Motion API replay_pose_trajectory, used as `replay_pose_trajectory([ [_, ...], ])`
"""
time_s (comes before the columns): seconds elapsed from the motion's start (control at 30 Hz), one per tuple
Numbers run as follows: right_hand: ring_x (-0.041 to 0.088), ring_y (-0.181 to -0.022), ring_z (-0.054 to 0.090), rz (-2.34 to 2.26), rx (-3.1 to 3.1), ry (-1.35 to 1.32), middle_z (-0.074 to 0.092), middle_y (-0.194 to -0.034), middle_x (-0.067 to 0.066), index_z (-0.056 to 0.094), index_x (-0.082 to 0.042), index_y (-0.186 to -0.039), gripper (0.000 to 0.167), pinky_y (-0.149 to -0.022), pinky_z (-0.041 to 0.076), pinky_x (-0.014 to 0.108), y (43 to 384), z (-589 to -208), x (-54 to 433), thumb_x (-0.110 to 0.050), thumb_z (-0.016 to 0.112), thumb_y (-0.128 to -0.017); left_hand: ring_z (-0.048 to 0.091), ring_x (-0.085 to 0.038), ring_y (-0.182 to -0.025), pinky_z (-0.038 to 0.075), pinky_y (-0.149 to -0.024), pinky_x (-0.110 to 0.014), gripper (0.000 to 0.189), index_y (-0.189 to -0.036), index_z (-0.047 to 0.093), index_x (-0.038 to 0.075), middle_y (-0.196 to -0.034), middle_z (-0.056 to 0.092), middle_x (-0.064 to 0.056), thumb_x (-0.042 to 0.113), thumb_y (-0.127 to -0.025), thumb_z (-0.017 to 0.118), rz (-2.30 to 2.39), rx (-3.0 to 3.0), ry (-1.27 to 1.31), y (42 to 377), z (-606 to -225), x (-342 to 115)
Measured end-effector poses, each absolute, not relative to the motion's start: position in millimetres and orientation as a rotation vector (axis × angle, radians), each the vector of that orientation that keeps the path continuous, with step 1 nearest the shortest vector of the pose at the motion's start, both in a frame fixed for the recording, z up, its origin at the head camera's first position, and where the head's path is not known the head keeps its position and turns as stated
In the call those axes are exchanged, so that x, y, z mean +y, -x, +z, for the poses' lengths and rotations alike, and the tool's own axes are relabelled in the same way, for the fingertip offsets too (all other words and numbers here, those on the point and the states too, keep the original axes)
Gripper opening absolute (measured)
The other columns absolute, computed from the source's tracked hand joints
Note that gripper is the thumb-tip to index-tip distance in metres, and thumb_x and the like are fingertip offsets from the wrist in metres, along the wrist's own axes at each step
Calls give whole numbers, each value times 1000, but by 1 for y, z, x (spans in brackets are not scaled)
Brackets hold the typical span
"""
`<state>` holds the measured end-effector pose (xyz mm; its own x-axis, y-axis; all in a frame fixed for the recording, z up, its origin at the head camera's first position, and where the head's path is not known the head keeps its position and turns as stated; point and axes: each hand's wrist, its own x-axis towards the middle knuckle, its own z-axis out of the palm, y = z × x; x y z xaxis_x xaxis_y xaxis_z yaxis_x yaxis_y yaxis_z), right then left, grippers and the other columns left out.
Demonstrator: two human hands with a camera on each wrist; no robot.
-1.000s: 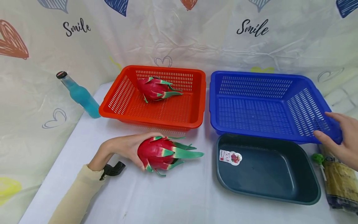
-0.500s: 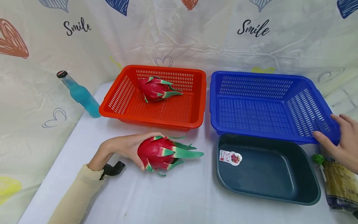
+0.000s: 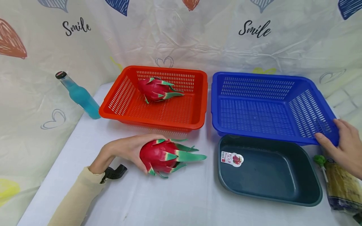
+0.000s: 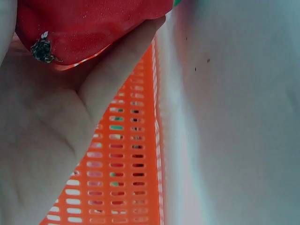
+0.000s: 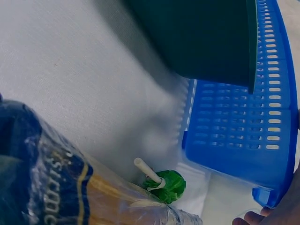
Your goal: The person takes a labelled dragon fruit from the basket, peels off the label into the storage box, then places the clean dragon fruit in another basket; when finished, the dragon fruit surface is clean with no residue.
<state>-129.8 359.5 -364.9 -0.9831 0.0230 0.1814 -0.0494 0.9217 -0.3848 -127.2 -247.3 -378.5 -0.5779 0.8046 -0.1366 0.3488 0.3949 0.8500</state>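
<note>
Hanging behind the white table (image 3: 169,201), a pale sheet (image 3: 198,34) carries printed hearts and the word "Smile" 2 times. On the table, 2 slotted baskets sit side by side. The right hand (image 3: 346,150) grips the near right corner of the blue basket (image 3: 254,114), thumb over the front rim and fingers along the side; the basket's slotted floor and walls are in plain sight. The red basket (image 3: 169,114), to its left, has 1 dragon fruit (image 3: 155,90) lying inside toward the back, green tips pointing right. Just in front of the blue basket is a dark green tub (image 3: 260,175).

The left hand (image 3: 134,149) is spread wide around the rounded end of a 2nd dragon fruit (image 3: 159,155), holding it in front of the red basket. That fruit lies on its side, its dark stem scar facing the palm and its long green tips pointing away from the hand, toward the tub.

A clear-and-blue plastic bag (image 3: 343,188) lies right of the tub, below the right hand. A bottle (image 3: 82,99) of blue liquid is beside the red basket's left end. Near the bag lies a green lollipop (image 5: 171,186) with a white stick. The tub bears a small white sticker (image 3: 232,158) with a red fruit picture.
</note>
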Motion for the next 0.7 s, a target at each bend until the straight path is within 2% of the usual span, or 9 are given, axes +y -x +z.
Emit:
replay_pose_trajectory([
  [0.33,60,-139,-8,684,-2964,-37,-11,-152,40,-5,17,-147,83,-107,1,75,128,-362,360,-36,40,-102,45,-18,-128,57,-87,-31,90,-142,37,26,-137,48,3,31,-68,88,1124,2069,-1090,122,-373,-240],
  [0.7,62,-137,-4,715,-2971,15,-13,-153,39,-6,14,-148,82,-104,6,76,126,-359,356,-36,40,-102,47,-18,-127,58,-87,-36,91,-143,37,17,-137,49,-3,26,-69,88,1272,1973,-1140,113,-353,-241],
])
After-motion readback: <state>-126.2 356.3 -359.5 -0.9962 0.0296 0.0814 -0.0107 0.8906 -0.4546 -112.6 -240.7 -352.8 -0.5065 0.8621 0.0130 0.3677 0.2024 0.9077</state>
